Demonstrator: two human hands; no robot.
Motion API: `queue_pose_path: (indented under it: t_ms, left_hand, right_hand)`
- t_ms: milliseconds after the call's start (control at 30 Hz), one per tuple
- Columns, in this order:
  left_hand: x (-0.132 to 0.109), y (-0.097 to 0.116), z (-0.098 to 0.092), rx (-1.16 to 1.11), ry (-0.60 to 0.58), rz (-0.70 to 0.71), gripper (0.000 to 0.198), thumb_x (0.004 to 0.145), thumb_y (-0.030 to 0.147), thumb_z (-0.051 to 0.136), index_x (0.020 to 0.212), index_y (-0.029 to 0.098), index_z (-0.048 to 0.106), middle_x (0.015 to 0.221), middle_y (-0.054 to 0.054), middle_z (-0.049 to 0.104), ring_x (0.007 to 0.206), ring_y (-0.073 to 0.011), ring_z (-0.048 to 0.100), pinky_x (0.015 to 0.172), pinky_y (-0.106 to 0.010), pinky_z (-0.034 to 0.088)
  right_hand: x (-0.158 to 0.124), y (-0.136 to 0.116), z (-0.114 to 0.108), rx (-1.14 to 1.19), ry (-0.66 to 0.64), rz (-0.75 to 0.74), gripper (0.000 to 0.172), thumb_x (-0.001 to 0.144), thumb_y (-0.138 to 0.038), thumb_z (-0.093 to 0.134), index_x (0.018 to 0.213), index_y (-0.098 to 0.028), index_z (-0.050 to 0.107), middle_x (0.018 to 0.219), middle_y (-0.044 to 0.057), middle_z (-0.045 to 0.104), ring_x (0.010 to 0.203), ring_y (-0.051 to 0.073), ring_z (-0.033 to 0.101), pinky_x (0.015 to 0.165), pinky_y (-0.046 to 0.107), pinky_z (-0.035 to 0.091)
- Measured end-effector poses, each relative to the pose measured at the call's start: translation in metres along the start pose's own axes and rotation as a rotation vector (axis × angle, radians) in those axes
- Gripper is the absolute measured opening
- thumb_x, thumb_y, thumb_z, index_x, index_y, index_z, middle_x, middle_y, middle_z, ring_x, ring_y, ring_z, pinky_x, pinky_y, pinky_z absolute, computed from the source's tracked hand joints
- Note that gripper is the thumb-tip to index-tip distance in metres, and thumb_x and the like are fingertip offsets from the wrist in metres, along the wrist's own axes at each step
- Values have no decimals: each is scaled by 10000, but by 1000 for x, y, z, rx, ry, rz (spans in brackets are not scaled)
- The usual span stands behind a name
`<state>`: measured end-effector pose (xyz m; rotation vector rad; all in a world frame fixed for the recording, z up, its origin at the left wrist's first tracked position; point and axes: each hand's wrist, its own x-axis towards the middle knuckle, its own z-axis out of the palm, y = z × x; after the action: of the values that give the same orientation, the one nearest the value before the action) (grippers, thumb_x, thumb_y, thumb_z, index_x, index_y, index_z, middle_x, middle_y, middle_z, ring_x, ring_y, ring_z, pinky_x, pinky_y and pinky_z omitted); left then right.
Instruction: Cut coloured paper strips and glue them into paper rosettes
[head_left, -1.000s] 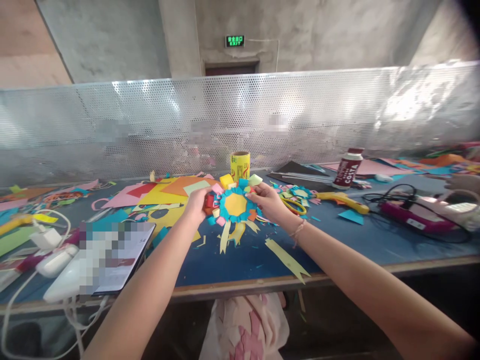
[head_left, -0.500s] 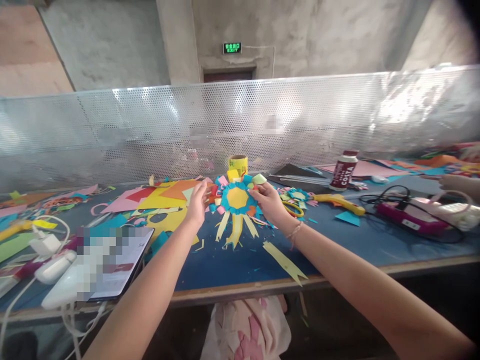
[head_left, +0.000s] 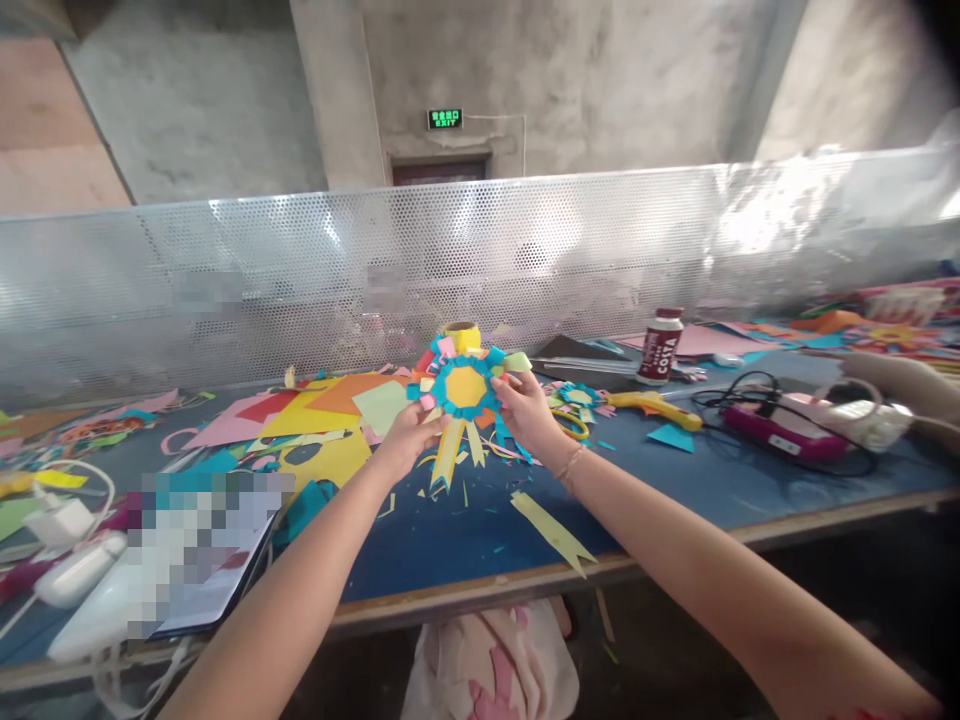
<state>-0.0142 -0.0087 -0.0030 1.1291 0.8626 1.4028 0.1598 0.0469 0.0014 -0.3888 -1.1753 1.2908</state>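
Between my hands, above the table, is a paper rosette [head_left: 465, 388] with a yellow centre, a blue pleated ring, colourful looped tabs round the edge and pale yellow ribbon tails hanging below. My left hand [head_left: 414, 436] grips its lower left edge near the tails. On the right edge, the fingers of my right hand [head_left: 526, 408] pinch the rim near a pale green tab. A yellow tape roll [head_left: 462, 337] stands just behind. One loose pale yellow paper ribbon [head_left: 553, 530] with a notched end lies near the table's front edge.
Coloured paper sheets [head_left: 330, 400] and scraps spread to the left, beyond a tablet [head_left: 232, 560] with white cables. To the right are a yellow glue gun [head_left: 654, 408], a bottle [head_left: 661, 347] and a purple power strip [head_left: 784, 432]. Another person's arm [head_left: 900, 385] reaches in at far right.
My left hand has moved from the rosette's left side down to its lower left edge. My right hand stays on the right edge. The camera view has shifted slightly.
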Motion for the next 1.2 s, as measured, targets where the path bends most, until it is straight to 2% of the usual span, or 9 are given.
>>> queue_pose_path:
  t_ms: [167,333,700,1000,1200]
  left_hand:
    - [5,-8,-3,47,131,35,439,523,346,835,747,156,509,691,-5,625,634,-146,625,576,-255,494]
    - [7,-9,-6,83,211,95,451,515,356,831,686,173,456,572,48,549,510,-92,549,473,-195,416]
    - [9,-12,-7,149,237,91,462,508,373,831,655,172,442,526,63,501,480,-80,518,465,-197,411]
    - [8,-11,-7,141,227,96,487,494,390,829,644,178,417,514,69,484,455,-73,489,439,-192,365]
    - [13,-15,-12,134,253,105,494,496,367,829,631,181,392,503,82,448,460,-65,474,464,-194,370]
  right_hand:
    - [0,4,0,-5,-34,33,377,600,-333,778,936,-286,614,930,-19,662,790,135,608,685,266,519]
    - [3,5,-3,37,-27,117,251,586,-312,786,755,-238,616,819,-28,626,757,108,578,665,226,480]
    - [3,4,-5,-3,21,122,284,536,-335,824,617,-201,587,620,-56,520,576,62,454,557,208,397]
    - [3,2,-2,35,29,144,311,515,-341,832,667,-202,600,673,-54,543,626,67,491,575,201,414]
    - [2,2,-3,6,-16,154,278,564,-339,806,656,-195,587,616,-65,509,565,54,443,588,210,403]
